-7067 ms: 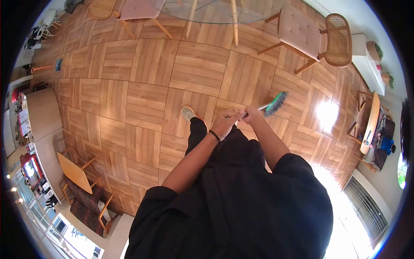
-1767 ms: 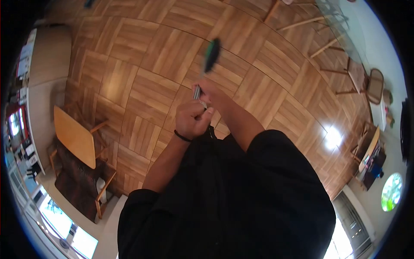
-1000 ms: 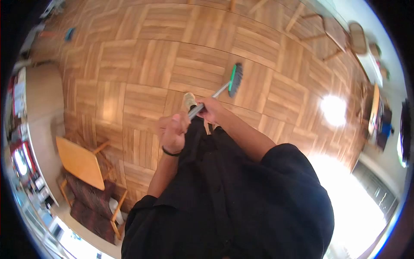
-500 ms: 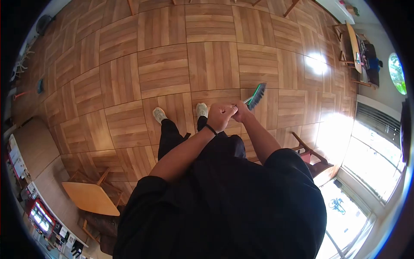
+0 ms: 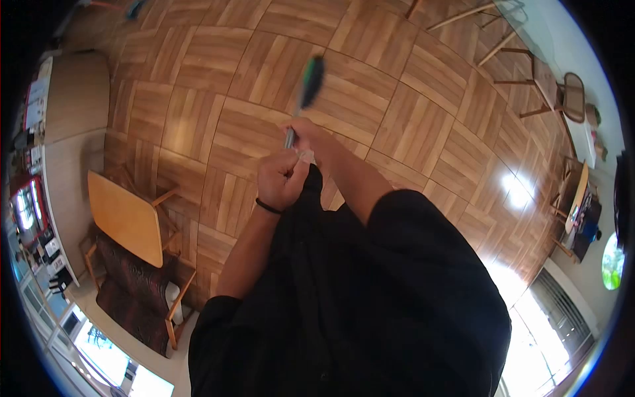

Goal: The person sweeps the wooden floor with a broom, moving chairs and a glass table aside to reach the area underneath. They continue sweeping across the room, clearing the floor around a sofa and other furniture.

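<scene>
A broom [image 5: 313, 74] with a green-edged head and dark bristles points away from me over the wooden floor; its head is blurred. My right hand [image 5: 305, 135] is closed around the grey handle, nearer the bristles. Closer to my body, my left hand [image 5: 281, 177], with a black band on the wrist, is wrapped round the upper part of the handle. The two hands nearly touch. Most of the handle is hidden by my fingers.
A wooden table [image 5: 126, 215] and a dark-cushioned armchair [image 5: 135, 291] stand at my left, beside a low cabinet [image 5: 76, 99]. At the far right are a cane-backed chair [image 5: 574, 98] and another table [image 5: 581, 195]. Bright windows [image 5: 542, 337] lie behind my right side.
My view has turned left, bringing the armchair into sight. The broom head has swung from the right of my hands to straight ahead of them. Both hands still grip the handle.
</scene>
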{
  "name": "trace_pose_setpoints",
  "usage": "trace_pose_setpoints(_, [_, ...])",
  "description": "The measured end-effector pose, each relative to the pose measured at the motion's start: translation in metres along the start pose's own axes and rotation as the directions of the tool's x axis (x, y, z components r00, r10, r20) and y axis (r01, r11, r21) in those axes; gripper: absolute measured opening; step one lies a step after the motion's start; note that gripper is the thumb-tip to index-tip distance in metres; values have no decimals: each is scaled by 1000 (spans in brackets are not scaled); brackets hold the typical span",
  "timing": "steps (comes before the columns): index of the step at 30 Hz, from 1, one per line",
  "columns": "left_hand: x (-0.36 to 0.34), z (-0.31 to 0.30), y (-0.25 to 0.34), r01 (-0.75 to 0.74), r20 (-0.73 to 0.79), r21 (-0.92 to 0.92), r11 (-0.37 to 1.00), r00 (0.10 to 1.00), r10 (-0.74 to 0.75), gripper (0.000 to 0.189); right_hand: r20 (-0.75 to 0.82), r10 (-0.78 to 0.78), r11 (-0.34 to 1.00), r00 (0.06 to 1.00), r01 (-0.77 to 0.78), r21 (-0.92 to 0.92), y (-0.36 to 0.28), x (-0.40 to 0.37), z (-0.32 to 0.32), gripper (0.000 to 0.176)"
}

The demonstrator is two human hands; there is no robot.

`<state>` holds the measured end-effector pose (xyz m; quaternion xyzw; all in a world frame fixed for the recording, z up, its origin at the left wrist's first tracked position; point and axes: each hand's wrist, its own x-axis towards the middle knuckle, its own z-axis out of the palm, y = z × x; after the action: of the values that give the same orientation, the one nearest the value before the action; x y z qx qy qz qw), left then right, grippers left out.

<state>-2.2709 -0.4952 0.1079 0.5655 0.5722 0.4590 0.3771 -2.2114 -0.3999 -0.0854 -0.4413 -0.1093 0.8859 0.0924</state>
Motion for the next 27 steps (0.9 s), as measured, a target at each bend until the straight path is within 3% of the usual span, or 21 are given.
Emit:
trace_pose_setpoints(3, [20,-53,10,-160,25,121,980,987,159,31,126,-15,997,992,24,-69,-22,40,78,32])
trace_pose_setpoints(5, [27,-93,16,-248,23,137,959,969,247,30,182,-86,996,979,87,2,-30,45,133,31])
trace_pose_setpoints(8, [21,-138,53,-324,-79,37,945,942,326,35,157,-90,992,983,103,-76,-39,-8,201,30])
trace_pose_setpoints(12, [-18,-160,76,-341,-225,-163,926,926,301,39,47,-99,995,994,100,-20,-5,-43,216,27])
trace_pose_setpoints(15, [-51,-148,69,-295,-222,-371,881,949,225,40,-41,-91,995,995,93,32,41,-61,172,24])
trace_pose_setpoints(18, [-84,-104,45,-168,-128,-593,787,985,114,41,-142,-63,987,988,83,140,93,-79,89,23])
trace_pose_setpoints(20, [-109,-59,35,127,29,-592,796,990,-137,42,-190,-102,958,976,148,246,131,-97,20,21])
trace_pose_setpoints(22, [-125,-9,25,148,157,-581,800,985,-68,41,-373,-62,925,926,193,327,158,-151,-23,22])
trace_pose_setpoints(24, [-138,40,24,-42,300,-255,966,947,120,38,-448,-51,870,893,259,418,201,-173,-93,20])
trace_pose_setpoints(27, [-154,103,50,225,543,-391,892,839,27,41,-498,-329,930,802,367,-22,264,-227,-167,17])
